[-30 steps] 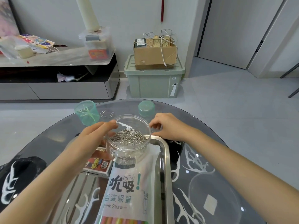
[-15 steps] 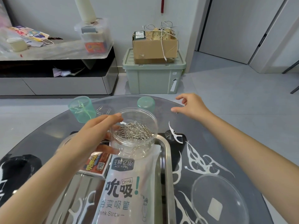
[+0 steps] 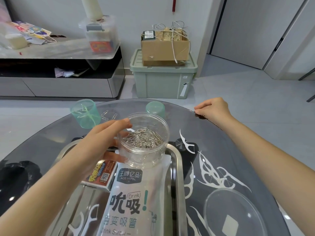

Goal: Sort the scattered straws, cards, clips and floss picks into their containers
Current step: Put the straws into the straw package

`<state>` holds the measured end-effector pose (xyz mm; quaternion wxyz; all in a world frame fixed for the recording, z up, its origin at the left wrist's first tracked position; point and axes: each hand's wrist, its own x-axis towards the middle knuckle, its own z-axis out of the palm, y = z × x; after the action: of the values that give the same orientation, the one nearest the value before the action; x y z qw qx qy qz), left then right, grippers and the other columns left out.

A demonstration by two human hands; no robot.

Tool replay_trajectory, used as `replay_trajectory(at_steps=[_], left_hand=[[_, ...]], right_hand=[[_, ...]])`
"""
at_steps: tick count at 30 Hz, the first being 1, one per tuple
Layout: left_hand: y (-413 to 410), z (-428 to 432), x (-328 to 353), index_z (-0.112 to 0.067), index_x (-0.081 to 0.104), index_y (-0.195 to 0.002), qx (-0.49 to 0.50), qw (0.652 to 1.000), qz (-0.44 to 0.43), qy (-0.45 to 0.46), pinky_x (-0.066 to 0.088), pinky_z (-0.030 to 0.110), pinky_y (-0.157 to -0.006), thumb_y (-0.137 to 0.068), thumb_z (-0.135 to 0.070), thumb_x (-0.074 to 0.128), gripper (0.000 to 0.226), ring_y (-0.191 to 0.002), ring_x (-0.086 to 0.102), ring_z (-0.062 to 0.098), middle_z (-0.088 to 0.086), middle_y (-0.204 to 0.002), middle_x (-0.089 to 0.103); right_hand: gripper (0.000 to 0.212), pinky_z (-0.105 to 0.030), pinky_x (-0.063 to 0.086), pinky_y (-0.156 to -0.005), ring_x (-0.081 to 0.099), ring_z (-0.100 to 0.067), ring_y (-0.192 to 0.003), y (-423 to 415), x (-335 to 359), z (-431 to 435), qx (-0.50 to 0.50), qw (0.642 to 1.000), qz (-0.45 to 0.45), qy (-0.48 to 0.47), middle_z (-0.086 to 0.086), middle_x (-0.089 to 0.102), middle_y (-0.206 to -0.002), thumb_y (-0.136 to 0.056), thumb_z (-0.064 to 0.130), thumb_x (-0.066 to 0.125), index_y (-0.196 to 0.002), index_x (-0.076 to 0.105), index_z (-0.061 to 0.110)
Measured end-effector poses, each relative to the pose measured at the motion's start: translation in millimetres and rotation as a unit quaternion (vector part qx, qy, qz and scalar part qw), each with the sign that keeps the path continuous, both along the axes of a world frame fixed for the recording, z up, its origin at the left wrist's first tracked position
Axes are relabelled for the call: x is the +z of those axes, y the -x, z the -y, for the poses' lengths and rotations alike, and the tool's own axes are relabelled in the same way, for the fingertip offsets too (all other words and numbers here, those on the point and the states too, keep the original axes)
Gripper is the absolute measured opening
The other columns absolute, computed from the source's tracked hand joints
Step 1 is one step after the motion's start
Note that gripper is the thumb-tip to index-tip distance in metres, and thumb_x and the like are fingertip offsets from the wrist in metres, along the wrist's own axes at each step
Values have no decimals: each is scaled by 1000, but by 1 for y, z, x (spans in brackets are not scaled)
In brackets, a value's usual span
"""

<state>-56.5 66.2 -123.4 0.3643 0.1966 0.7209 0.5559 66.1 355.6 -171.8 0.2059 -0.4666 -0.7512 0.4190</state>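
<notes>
In the head view, a clear jar (image 3: 144,142) with a heap of paper clips (image 3: 143,139) inside is gripped at its left side by the left hand (image 3: 100,139), the thumb laid at the rim. The jar is seen at the far end of a metal tray (image 3: 178,169), over the top of a straw pouch (image 3: 129,201) lying in the tray. The right hand (image 3: 214,109) is placed at the far right edge of the glass counter (image 3: 213,143), fingers curled and tips drawn together; whether anything is pinched cannot be told. Two loose clips (image 3: 109,115) lie beside a green cup (image 3: 85,114). White floss picks (image 3: 214,176) are scattered right of the tray.
</notes>
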Motion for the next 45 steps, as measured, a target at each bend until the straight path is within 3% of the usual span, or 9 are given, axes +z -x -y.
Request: replay_trajectory(at_steps=[4, 7, 11, 15, 20, 26, 33, 38, 45], left_hand=[[0, 0, 0, -21, 72, -99, 2, 1000, 0, 3, 53, 28, -47, -59, -54, 62, 53, -63, 69, 16, 1, -97, 70], [-2, 1, 2, -20, 69, -103, 4, 1000, -2, 1, 53, 28, -48, -64, -52, 61, 52, -61, 68, 15, 3, -102, 68], [-5, 6, 5, -17, 68, -104, 10, 1000, -21, -3, 54, 30, -50, -84, -43, 59, 34, -65, 68, 18, 7, -98, 67], [0, 25, 8, -21, 66, -109, 32, 999, -29, 5, 54, 29, -51, -88, -46, 56, 34, -74, 68, 24, 6, -100, 68], [18, 58, 8, -22, 69, -102, 75, 997, -23, 1, 53, 31, -49, -85, -47, 58, 31, -71, 54, 22, 9, -108, 64], [56, 101, 9, -22, 70, -100, 136, 990, -13, -25, 55, 29, -48, -70, -54, 61, 45, -71, 64, 23, 11, -109, 64], [133, 124, 13, -20, 69, -100, 162, 983, -79, -23, 51, 26, -42, -88, -43, 55, 29, -57, 66, 13, 9, -100, 67], [189, 143, -7, -23, 69, -94, 168, 984, -62, -18, 53, 27, -43, -90, -43, 54, 25, -60, 68, 18, 12, -100, 65], [265, 110, -41, -23, 64, -103, 183, 982, -23, -35, 56, 29, -49, -89, -44, 59, 26, -73, 67, 24, 18, -117, 55]], right_hand=[[9, -18, 56, -60, 66, -13, -55, -1, 28, 36, 25, 994, -105, -34, -11, 70, -70, -78, -2, 68, -87, 71, -3], [7, -19, 54, -55, 69, -16, -56, 5, 68, 81, 182, 960, -213, 4, -12, 70, -63, -75, -1, 76, -78, 70, 0], [7, -24, 56, -56, 70, -19, -57, 22, 94, 135, 353, 923, -148, -32, -8, 70, -60, -75, 5, 78, -74, 71, 4], [6, -30, 56, -80, 70, -10, -74, 32, 96, 160, 425, 893, -86, -120, 1, 74, -75, -79, 17, 75, -84, 77, 14], [14, -23, 52, -90, 69, -4, -89, 58, 96, 159, 370, 914, -160, -43, 7, 74, -89, -83, 14, 72, -89, 74, 25], [54, -20, 39, -95, 55, -11, -118, 134, 60, 144, 412, 885, 162, -143, 3, 60, -129, -80, 34, 75, -129, 58, 18], [70, -28, 27, -108, 35, -19, -137, 191, 20, 149, 424, 868, 181, -185, 1, 43, -147, -77, 44, 74, -138, 48, 21], [57, -37, 19, -116, 26, -17, -142, 209, 16, 141, 458, 849, 203, -172, 10, 29, -154, -84, 39, 68, -137, 48, 34], [31, -31, 27, -114, 43, -8, -132, 218, 6, 138, 427, 885, 104, -152, 13, 53, -136, -84, 23, 72, -115, 70, 27]])
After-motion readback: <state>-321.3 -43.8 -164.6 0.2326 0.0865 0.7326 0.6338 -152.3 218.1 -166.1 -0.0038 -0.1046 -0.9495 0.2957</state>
